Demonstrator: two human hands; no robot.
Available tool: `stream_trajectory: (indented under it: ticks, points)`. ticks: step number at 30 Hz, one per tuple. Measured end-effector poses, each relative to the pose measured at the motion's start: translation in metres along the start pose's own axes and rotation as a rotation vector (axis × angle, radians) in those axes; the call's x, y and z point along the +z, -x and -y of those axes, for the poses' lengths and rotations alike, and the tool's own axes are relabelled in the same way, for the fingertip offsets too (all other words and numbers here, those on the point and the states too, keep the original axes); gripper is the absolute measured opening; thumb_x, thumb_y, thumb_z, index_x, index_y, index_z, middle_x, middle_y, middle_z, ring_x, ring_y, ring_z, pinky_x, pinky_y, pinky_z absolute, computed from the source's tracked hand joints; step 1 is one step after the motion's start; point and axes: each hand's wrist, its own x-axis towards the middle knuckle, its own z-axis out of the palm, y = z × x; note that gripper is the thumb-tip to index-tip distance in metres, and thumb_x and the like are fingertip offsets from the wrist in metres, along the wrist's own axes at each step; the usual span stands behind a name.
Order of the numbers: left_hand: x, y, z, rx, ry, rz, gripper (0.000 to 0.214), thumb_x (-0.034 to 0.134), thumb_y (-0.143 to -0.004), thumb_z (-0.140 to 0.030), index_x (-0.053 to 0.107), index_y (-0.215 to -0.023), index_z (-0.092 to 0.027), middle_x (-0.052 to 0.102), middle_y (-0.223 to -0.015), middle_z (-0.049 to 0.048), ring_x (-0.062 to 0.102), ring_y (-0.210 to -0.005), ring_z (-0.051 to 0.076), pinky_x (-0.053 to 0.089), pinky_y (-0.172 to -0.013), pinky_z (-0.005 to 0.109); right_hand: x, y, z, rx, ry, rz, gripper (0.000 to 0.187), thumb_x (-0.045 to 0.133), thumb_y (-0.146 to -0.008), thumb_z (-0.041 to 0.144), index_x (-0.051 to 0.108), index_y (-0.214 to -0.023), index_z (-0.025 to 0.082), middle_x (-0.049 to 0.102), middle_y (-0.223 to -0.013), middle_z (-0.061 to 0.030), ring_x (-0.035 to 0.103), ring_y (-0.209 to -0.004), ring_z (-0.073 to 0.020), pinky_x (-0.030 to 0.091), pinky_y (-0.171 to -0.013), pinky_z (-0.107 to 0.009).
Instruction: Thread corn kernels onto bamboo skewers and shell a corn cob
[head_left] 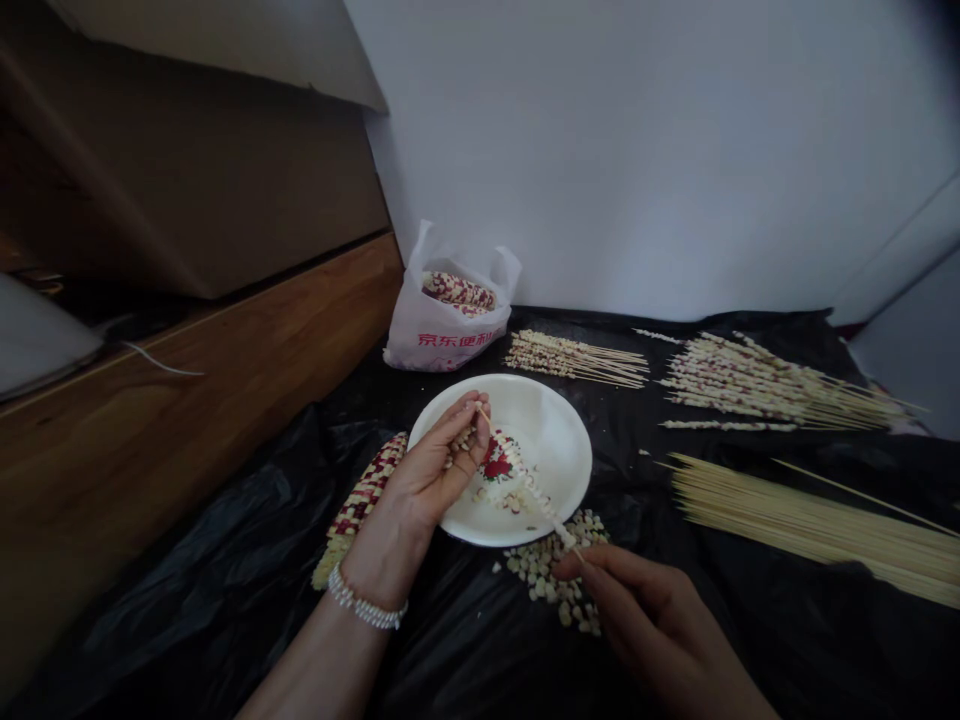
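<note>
My right hand (645, 605) pinches the lower end of a thin skewer (544, 503), which is threaded with pale corn kernels and slants up over the bowl. Cupped above the bowl's left side, my left hand (442, 455) holds loose corn kernels (463, 440) in its curled fingers. At its thumb and fingertips is a small pale piece that I cannot make out clearly. The white bowl (566, 420) has a red flower pattern and some kernels on its bottom. A red-and-cream corn cob (367, 490) lies left of the bowl, partly behind my left wrist.
Loose kernels (544, 575) lie in front of the bowl on black plastic sheeting (247, 560). Behind stands a white bag (442, 335) of cobs. Filled skewers (577, 358) and a larger pile of filled skewers (750, 385) lie right, with bare skewers (810, 520) nearer me.
</note>
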Motion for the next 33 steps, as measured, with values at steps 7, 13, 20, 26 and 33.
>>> stream_trajectory:
  ticks: [7,13,20,26,33]
  points:
    - [-0.001,0.000,-0.001,0.009,-0.010,-0.001,0.022,0.053,-0.086,-0.001,0.067,-0.100,-0.011,0.071,-0.087,0.0063,0.069,-0.075,0.011,0.058,-0.066,0.017,-0.002,-0.001,0.007,-0.003,0.048,-0.015,0.032,0.051,-0.088,0.046,0.071,-0.085,0.021,0.044,-0.056,0.0026,0.034,-0.049,-0.0126,0.025,-0.042,-0.024]
    - [0.000,-0.001,-0.002,0.033,-0.030,-0.009,0.018,0.052,-0.085,0.001,0.068,-0.089,-0.007,0.070,-0.083,0.0074,0.067,-0.071,0.010,0.057,-0.065,0.016,-0.002,0.001,0.008,0.011,0.051,0.023,0.032,0.049,-0.090,0.043,0.070,-0.085,0.021,0.041,-0.054,0.0041,0.034,-0.049,-0.0124,0.029,-0.046,-0.024]
    - [-0.001,0.000,-0.004,0.036,-0.055,-0.020,0.016,0.056,-0.084,-0.001,0.070,-0.088,-0.008,0.070,-0.079,0.0077,0.066,-0.069,0.010,0.056,-0.064,0.017,-0.003,-0.001,0.010,-0.050,0.131,-0.014,0.033,0.048,-0.090,0.042,0.073,-0.082,0.022,0.062,-0.061,-0.0011,0.051,-0.053,-0.0149,0.040,-0.050,-0.024]
    - [-0.003,0.000,-0.005,0.048,-0.118,-0.007,0.016,0.058,-0.082,0.000,0.070,-0.089,-0.007,0.069,-0.079,0.0075,0.066,-0.067,0.009,0.056,-0.062,0.016,-0.002,0.000,0.010,-0.070,0.142,-0.008,0.035,0.045,-0.091,0.042,0.073,-0.082,0.022,0.066,-0.064,-0.0028,0.058,-0.059,-0.0172,0.044,-0.053,-0.025]
    - [-0.004,0.001,-0.005,0.068,-0.206,0.009,0.018,0.059,-0.081,0.001,0.070,-0.091,-0.009,0.069,-0.078,0.0062,0.065,-0.065,0.008,0.056,-0.062,0.015,-0.002,0.000,0.013,-0.093,0.162,-0.027,0.035,0.047,-0.090,0.041,0.074,-0.081,0.022,0.068,-0.065,-0.0036,0.056,-0.055,-0.0157,0.042,-0.050,-0.024]
